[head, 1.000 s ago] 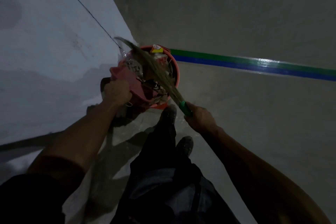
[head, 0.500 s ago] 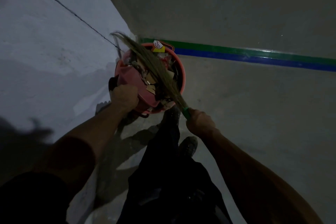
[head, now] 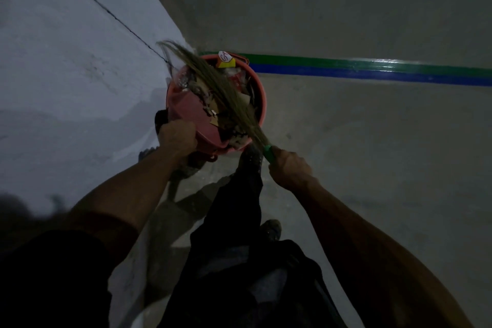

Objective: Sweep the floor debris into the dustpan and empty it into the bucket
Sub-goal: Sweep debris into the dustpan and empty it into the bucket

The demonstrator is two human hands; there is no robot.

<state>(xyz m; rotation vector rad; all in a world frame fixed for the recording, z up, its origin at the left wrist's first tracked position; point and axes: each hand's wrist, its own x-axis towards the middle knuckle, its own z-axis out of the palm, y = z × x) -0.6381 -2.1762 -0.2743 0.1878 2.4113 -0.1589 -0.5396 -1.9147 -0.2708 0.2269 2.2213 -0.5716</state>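
Down by the foot of the wall, an orange bucket (head: 259, 98) stands on the grey floor (head: 372, 168), close to the corner where the pale wall (head: 66, 61) on the left meets the darker one ahead. A pink dustpan (head: 191, 112) is tipped over the bucket's left rim, its open mouth turned toward the inside. The left hand (head: 177, 138) has its fingers curled tight round the dustpan's dark handle at the near left edge of the bucket. Scraps of paper, card and plastic debris (head: 229, 120) lie heaped where the pan meets the bucket, and more fills the bucket's far side, including a yellow and white wrapper (head: 225, 60) at the far rim.

The right hand (head: 290, 168) is clamped round the green handle of a grass broom (head: 223, 88), just off the bucket's near right edge. The broom's bristles slant up and to the left across the dustpan and the bucket's mouth, and their loose tips fan out past the far left rim against the pale wall.

A green and blue stripe (head: 372, 70) runs along the base of the far wall, from behind the bucket toward the right. Between the 2 forearms, the person's dark trousers (head: 234, 216) and 1 dusty shoe (head: 250, 157) show, the toe just beside the bucket's near side.
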